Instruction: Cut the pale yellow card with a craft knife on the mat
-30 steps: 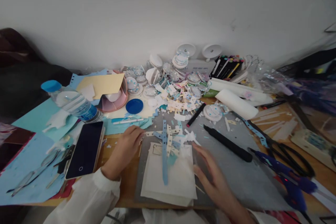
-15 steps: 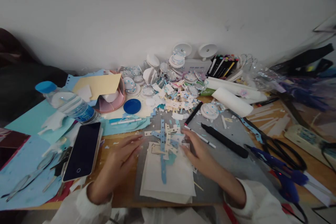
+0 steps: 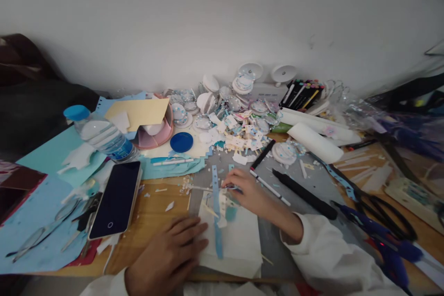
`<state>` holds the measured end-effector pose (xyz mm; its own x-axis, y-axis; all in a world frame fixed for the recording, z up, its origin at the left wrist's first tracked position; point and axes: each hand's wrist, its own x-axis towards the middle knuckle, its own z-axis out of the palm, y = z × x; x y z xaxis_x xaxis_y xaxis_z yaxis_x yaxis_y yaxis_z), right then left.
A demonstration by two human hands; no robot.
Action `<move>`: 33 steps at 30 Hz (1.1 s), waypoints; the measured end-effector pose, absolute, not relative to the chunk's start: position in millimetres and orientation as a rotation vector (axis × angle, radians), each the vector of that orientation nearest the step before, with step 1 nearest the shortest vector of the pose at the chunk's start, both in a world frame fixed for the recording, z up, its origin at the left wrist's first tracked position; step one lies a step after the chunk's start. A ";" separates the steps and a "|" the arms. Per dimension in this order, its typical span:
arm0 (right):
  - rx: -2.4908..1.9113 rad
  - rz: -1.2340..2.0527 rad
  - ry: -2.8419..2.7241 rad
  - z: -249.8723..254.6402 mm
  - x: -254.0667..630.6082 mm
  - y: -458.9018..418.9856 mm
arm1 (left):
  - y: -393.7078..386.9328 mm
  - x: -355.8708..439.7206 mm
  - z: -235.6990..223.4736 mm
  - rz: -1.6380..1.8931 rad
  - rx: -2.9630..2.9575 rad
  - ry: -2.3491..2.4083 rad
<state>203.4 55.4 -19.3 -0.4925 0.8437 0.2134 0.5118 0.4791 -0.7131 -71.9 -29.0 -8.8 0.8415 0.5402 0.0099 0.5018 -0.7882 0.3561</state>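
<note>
My left hand lies fairly flat near the table's front edge, fingers stretched out and touching the left side of some white paper sheets. Bent over the top of these sheets, my right hand has its fingers closed on small paper scraps, cream and blue, some with punched holes. Its palm side and part of the scraps are hidden. A long blue paper strip with holes runs down the sheets, just left of the right hand.
A phone and a water bottle are on the left. Scissors, a blue glue gun and a black pen-like tool lie to the right. Behind is a heap of paper cutouts beside a blue lid.
My left hand has come down toward the front edge and onto the sheets. My right hand has moved left over the scraps and closed on some. The view has shifted slightly.
</note>
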 end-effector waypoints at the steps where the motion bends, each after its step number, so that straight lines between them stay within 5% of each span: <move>1: -1.114 0.789 -2.168 -14.5 205.2 52.8 | -27.8 -72.3 -8.8 0.155 2.692 0.793; 16: -1.578 0.513 -2.163 -37.8 221.6 -71.0 | -29.3 -61.3 -6.1 0.426 2.595 1.115; 23: -1.682 0.108 -2.274 -64.6 179.0 -51.4 | -13.5 -22.2 -25.2 0.123 2.654 1.027; 33: -1.645 0.176 -2.367 -56.8 131.9 -15.5 | -3.3 -66.6 -31.2 0.151 2.720 1.205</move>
